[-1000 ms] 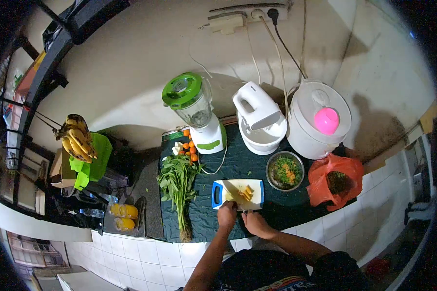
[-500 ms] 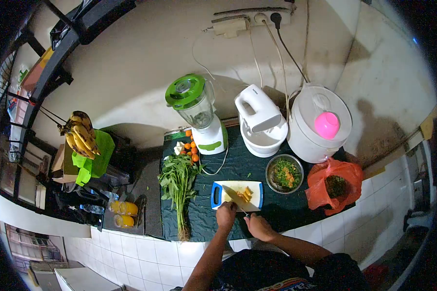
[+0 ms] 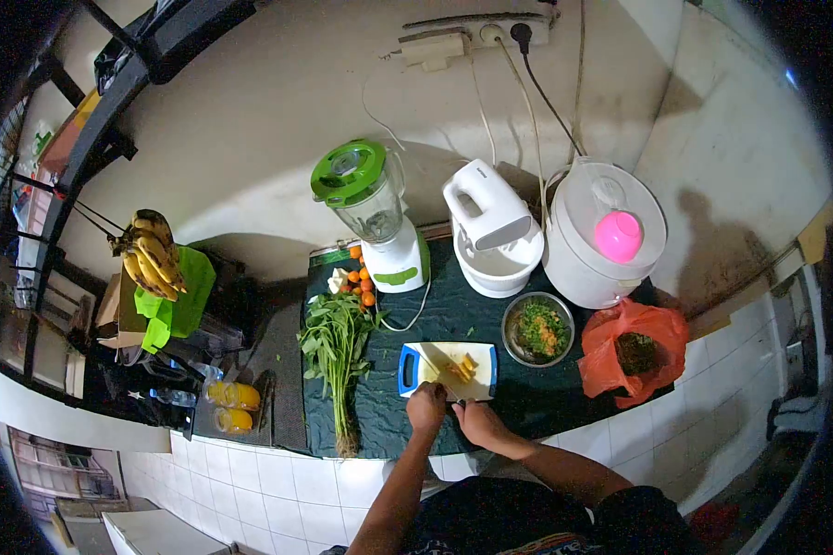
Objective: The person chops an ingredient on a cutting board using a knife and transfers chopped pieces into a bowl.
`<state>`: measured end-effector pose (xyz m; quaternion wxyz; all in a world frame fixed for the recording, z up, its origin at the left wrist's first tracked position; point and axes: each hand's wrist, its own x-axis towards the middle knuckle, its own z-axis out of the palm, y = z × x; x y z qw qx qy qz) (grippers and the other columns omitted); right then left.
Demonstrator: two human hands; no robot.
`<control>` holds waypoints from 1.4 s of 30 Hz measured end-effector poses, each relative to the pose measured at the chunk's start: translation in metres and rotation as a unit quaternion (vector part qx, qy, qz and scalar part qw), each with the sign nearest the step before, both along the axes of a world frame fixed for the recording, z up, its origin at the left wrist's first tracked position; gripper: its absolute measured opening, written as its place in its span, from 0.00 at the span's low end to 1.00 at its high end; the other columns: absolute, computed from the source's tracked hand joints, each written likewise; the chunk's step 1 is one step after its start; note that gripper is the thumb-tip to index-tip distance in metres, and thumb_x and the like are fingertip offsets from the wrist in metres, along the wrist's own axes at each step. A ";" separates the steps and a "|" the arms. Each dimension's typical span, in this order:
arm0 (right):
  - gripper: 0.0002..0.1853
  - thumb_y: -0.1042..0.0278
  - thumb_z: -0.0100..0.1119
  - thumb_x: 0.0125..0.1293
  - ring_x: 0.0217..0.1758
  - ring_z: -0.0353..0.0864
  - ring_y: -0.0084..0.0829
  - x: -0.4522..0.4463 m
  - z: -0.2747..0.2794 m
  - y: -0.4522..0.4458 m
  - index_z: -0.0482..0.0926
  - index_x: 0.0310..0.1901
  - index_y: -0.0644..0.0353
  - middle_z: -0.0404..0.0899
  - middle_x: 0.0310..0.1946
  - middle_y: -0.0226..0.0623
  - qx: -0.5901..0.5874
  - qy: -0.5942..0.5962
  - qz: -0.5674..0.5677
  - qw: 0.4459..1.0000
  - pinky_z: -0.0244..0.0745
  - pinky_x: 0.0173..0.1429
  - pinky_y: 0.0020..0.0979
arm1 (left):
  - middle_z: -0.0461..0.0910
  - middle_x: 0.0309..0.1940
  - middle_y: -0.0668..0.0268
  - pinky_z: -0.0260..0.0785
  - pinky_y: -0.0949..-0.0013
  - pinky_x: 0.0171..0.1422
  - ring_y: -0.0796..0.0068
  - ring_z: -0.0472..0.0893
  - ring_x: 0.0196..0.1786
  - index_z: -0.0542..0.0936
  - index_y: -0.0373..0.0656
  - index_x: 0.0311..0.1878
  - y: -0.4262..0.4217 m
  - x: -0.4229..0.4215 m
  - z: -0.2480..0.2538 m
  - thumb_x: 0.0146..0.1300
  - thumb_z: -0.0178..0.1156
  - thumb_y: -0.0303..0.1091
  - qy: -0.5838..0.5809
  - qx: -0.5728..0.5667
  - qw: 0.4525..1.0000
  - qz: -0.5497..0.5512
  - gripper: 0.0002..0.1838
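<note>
White board [image 3: 427,353], blue-ended — left hand [image 3: 426,408] and right hand [image 3: 480,423] at its near edge, fingers curled — cannot tell on what

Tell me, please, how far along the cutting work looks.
Looks done: chopped greens in the metal bowl. In hand: left hand and right hand are at the near edge of the cutting board, by yellow pieces. Left, seemingly: those pieces, and perhaps the uncut leafy bunch.
</note>
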<state>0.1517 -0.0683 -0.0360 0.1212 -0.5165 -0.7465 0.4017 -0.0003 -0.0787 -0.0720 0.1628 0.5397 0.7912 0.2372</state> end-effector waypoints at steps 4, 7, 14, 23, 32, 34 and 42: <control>0.22 0.53 0.49 0.74 0.32 0.82 0.62 -0.003 0.009 -0.003 0.74 0.38 0.71 0.80 0.26 0.62 0.003 -0.018 -0.002 1.000 0.77 0.37 0.55 | 0.83 0.35 0.57 0.76 0.52 0.40 0.51 0.83 0.37 0.84 0.45 0.35 0.002 0.000 -0.001 0.59 0.61 0.38 0.000 -0.035 0.999 0.008 0.08; 0.22 0.54 0.50 0.73 0.31 0.82 0.60 -0.003 0.003 -0.003 0.74 0.38 0.71 0.80 0.26 0.61 0.004 -0.006 0.002 1.000 0.77 0.36 0.55 | 0.83 0.36 0.57 0.76 0.52 0.41 0.50 0.83 0.38 0.84 0.44 0.35 0.002 0.000 0.002 0.59 0.61 0.37 0.006 -0.030 1.000 0.000 0.08; 0.20 0.55 0.50 0.73 0.31 0.83 0.58 -0.003 -0.017 -0.005 0.74 0.38 0.70 0.80 0.25 0.59 0.017 -0.043 0.008 0.999 0.78 0.36 0.54 | 0.82 0.36 0.57 0.75 0.53 0.41 0.51 0.83 0.37 0.84 0.44 0.35 0.000 0.000 0.002 0.58 0.62 0.36 -0.012 -0.013 1.000 0.000 0.08; 0.22 0.52 0.49 0.74 0.31 0.83 0.59 0.029 -0.004 -0.015 0.75 0.38 0.69 0.81 0.24 0.57 -0.033 -0.142 0.021 0.989 0.79 0.36 0.52 | 0.83 0.34 0.57 0.76 0.54 0.41 0.52 0.83 0.37 0.85 0.44 0.33 0.001 -0.002 0.001 0.58 0.62 0.37 0.002 -0.009 1.000 0.007 0.08; 0.23 0.54 0.49 0.74 0.30 0.81 0.61 0.003 -0.020 0.001 0.76 0.38 0.72 0.80 0.24 0.60 0.015 -0.028 -0.004 0.999 0.76 0.35 0.55 | 0.84 0.35 0.58 0.76 0.55 0.40 0.53 0.83 0.36 0.87 0.46 0.35 0.000 -0.009 0.000 0.57 0.64 0.38 -0.022 0.011 1.000 -0.007 0.09; 0.24 0.53 0.48 0.75 0.30 0.81 0.62 0.005 -0.017 -0.002 0.75 0.38 0.73 0.79 0.23 0.61 0.059 0.002 -0.011 0.998 0.76 0.36 0.56 | 0.83 0.34 0.58 0.76 0.55 0.39 0.52 0.83 0.35 0.86 0.46 0.34 0.000 -0.006 0.001 0.58 0.64 0.39 -0.015 0.010 1.000 -0.002 0.08; 0.26 0.51 0.46 0.75 0.33 0.82 0.62 -0.003 0.002 -0.011 0.74 0.38 0.74 0.79 0.26 0.64 -0.030 -0.058 0.013 0.998 0.76 0.38 0.56 | 0.82 0.34 0.55 0.75 0.52 0.38 0.49 0.82 0.35 0.83 0.43 0.33 -0.001 -0.012 -0.004 0.59 0.62 0.39 0.010 -0.006 0.999 -0.035 0.09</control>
